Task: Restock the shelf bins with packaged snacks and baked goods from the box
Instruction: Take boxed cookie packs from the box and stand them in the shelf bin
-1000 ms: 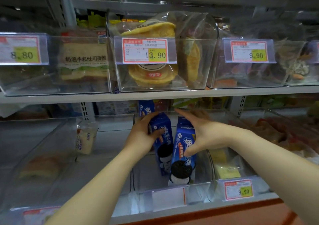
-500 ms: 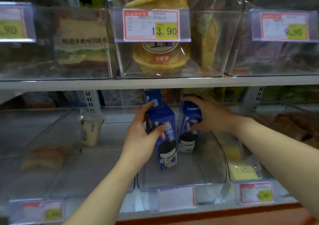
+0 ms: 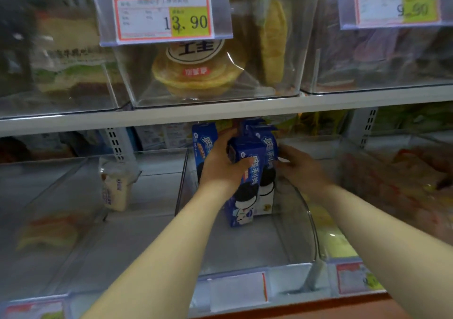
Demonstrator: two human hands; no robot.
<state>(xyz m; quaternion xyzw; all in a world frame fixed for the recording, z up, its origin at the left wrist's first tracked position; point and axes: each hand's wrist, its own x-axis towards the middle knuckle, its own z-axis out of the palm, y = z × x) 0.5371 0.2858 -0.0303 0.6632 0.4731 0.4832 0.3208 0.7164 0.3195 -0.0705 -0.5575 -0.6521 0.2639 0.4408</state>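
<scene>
Blue cookie boxes [image 3: 247, 191] standing at the 12 o'clock end of the clear bin [image 3: 309, 223] on the lower shelf. Probably light, stiff and smooth, easy to dent at corners; best held by the flat sides near the top. Left hand [image 3: 220, 169] curled round the front box from 9 o'clock, arm stretched out. Right hand [image 3: 302, 170] touching the next box [image 3: 268, 147] at 3 o'clock; pinching or just pressing, cannot tell

Left hand [image 3: 221, 165] grips front blue cookie box [image 3: 245, 184] in clear bin [image 3: 301, 220]; right hand [image 3: 300, 169] touches box behind [image 3: 268, 169].
</scene>
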